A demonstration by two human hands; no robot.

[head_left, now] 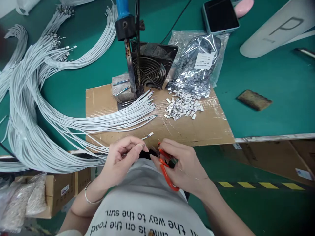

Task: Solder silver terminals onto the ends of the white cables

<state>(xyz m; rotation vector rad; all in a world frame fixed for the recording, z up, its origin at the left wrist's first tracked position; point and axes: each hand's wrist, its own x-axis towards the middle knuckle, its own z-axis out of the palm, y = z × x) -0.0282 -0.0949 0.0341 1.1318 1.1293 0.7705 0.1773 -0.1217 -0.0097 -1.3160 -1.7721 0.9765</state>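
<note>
Off the cardboard sheet [209,132]'s near edge: left hand [126,157], thumb and finger pinched on a small piece [144,145], too tiny to identify. Right hand [180,162], same edge, fingers curled round orange-handled tool [169,180]. On sheet: white cables [123,119], heaped small chips [184,105].

1. A dark-screened device [220,15] lay toward the far side of the green counter [265,75], with a rounded pink object [243,8] just beside it.
2. A whitish cylinder [273,31] marked "P" was at the upper right.
3. A brown, dark-edged pad [254,100] lay nearer the counter's front edge.
4. Below, at left, filled clear bags [36,198] sat by a carton [56,200].
5. Yellow-and-dark striped tape [246,185] crossed the green floor [236,213].
</note>
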